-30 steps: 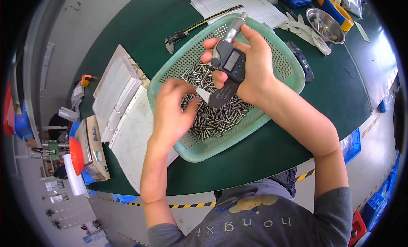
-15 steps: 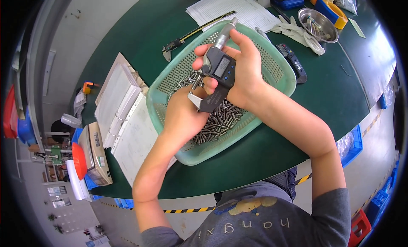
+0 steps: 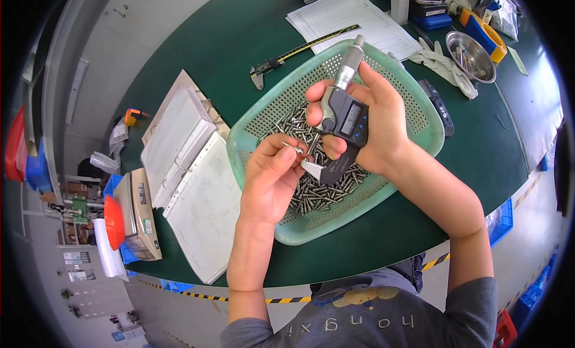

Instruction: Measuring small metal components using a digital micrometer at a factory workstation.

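My right hand (image 3: 385, 123) is wrapped round a digital micrometer (image 3: 345, 116), its display facing up and its silver barrel pointing away from me. Left of its frame, my left hand (image 3: 268, 183) is turned palm up, pinching a small metal pin (image 3: 292, 147) between thumb and fingers. The pin is beside the measuring jaw; fingers partly cover it, and I cannot tell whether it touches the jaw. Both hands are over a green perforated plastic basket (image 3: 311, 235), where many similar metal pins (image 3: 326, 195) lie heaped.
An open ring binder (image 3: 200, 204) lies left of the basket, with a scale (image 3: 142, 216) beyond it. Behind the basket are a caliper (image 3: 266, 67) and paper sheets (image 3: 335, 16). White gloves (image 3: 446, 67), a metal bowl (image 3: 486, 67) and another dark measuring tool (image 3: 440, 111) stand right.
My left hand has turned from back up to palm up and drawn away from the micrometer, so the pin now shows. The whole view has shifted slightly.
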Demonstrator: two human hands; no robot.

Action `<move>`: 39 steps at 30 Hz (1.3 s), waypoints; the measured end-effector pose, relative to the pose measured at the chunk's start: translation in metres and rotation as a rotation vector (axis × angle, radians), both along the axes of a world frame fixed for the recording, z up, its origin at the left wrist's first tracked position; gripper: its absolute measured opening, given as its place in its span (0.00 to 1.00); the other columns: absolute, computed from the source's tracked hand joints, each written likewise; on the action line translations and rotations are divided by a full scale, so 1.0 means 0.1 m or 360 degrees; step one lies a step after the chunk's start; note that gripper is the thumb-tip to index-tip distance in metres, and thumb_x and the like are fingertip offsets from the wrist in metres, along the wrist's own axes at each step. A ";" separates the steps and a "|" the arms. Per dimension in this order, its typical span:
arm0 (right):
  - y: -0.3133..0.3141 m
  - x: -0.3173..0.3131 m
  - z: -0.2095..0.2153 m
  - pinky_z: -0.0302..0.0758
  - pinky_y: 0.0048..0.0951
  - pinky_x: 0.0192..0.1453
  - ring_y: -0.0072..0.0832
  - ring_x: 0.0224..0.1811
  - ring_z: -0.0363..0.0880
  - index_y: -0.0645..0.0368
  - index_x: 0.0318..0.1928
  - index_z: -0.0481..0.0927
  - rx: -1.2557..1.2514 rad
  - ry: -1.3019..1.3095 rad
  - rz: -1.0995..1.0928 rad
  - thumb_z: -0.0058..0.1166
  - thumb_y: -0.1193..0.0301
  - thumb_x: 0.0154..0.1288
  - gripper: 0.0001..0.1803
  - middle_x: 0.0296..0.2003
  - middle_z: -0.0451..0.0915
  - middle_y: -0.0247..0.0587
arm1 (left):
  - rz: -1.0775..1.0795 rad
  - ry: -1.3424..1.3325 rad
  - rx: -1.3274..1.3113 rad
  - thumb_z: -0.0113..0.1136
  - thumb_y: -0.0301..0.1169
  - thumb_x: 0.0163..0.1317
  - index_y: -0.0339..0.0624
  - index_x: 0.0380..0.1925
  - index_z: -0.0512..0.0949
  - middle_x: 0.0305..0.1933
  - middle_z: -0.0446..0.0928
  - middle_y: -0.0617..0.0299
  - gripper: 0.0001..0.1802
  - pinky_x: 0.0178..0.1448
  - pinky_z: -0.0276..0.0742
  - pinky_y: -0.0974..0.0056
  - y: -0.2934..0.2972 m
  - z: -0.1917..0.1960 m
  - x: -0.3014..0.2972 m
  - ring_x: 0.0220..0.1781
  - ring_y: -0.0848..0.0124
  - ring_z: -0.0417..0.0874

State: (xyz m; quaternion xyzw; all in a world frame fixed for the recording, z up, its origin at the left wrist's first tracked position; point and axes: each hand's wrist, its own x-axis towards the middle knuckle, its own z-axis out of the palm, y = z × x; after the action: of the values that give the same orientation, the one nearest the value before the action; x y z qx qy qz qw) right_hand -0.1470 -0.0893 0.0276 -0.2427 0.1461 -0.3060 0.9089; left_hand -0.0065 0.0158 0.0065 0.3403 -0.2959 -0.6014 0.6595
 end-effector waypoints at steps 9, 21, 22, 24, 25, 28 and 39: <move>0.00 0.00 0.01 0.64 0.25 0.18 0.27 0.11 0.63 0.65 0.36 0.71 -0.0062 0.0029 -0.0036 0.20 0.47 0.62 0.33 0.24 0.74 0.45 | -0.0013 -0.0047 0.0043 0.51 0.26 0.58 0.37 0.35 0.72 0.35 0.75 0.60 0.06 0.46 0.69 0.68 0.01 -0.03 0.02 0.38 0.74 0.74; -0.01 0.02 -0.02 0.64 0.22 0.14 0.25 0.10 0.65 0.61 0.33 0.72 -0.0149 0.0081 -0.0036 0.28 0.42 0.60 0.33 0.22 0.74 0.42 | 0.0000 -0.0108 0.0025 0.53 0.24 0.56 0.36 0.35 0.72 0.36 0.75 0.60 0.07 0.43 0.68 0.72 0.04 -0.05 0.02 0.36 0.77 0.74; -0.01 0.02 -0.02 0.64 0.22 0.13 0.25 0.10 0.65 0.61 0.33 0.72 -0.0187 0.0106 -0.0048 0.29 0.41 0.59 0.33 0.22 0.74 0.42 | -0.0007 -0.0107 0.0023 0.53 0.24 0.56 0.36 0.35 0.72 0.36 0.75 0.60 0.07 0.43 0.68 0.72 0.04 -0.04 0.01 0.36 0.77 0.74; -0.01 0.03 -0.04 0.64 0.22 0.13 0.25 0.10 0.65 0.61 0.32 0.72 -0.0216 0.0099 -0.0047 0.29 0.41 0.59 0.34 0.21 0.74 0.42 | 0.0007 -0.0130 0.0016 0.53 0.24 0.56 0.36 0.35 0.71 0.36 0.75 0.59 0.07 0.43 0.68 0.71 0.05 -0.03 0.00 0.36 0.76 0.74; -0.01 0.03 -0.04 0.64 0.22 0.13 0.25 0.10 0.65 0.61 0.32 0.72 -0.0243 0.0094 -0.0043 0.29 0.41 0.59 0.34 0.21 0.74 0.43 | -0.0006 -0.0126 0.0013 0.53 0.24 0.56 0.36 0.35 0.71 0.36 0.75 0.59 0.07 0.43 0.68 0.71 0.05 -0.03 0.00 0.36 0.76 0.74; 0.00 0.03 -0.04 0.64 0.22 0.13 0.25 0.10 0.65 0.61 0.32 0.73 -0.0204 0.0104 -0.0037 0.29 0.40 0.59 0.34 0.21 0.75 0.43 | -0.0016 -0.0131 0.0010 0.53 0.24 0.56 0.36 0.35 0.71 0.36 0.75 0.59 0.06 0.43 0.68 0.71 0.04 -0.03 -0.01 0.37 0.75 0.74; -0.04 0.01 -0.02 0.63 0.26 0.18 0.25 0.10 0.63 0.64 0.39 0.70 -0.0113 0.0042 -0.0057 0.18 0.47 0.64 0.34 0.24 0.74 0.42 | 0.0295 -0.0588 0.0064 0.51 0.22 0.55 0.36 0.31 0.72 0.34 0.74 0.61 0.04 0.42 0.69 0.68 0.02 0.10 0.13 0.36 0.74 0.74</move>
State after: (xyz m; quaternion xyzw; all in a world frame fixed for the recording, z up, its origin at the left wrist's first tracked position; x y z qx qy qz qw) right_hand -0.1464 -0.0934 0.0255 -0.2761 0.1515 -0.3239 0.8921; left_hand 0.0066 0.0180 0.0169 0.4836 -0.3672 -0.4713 0.6397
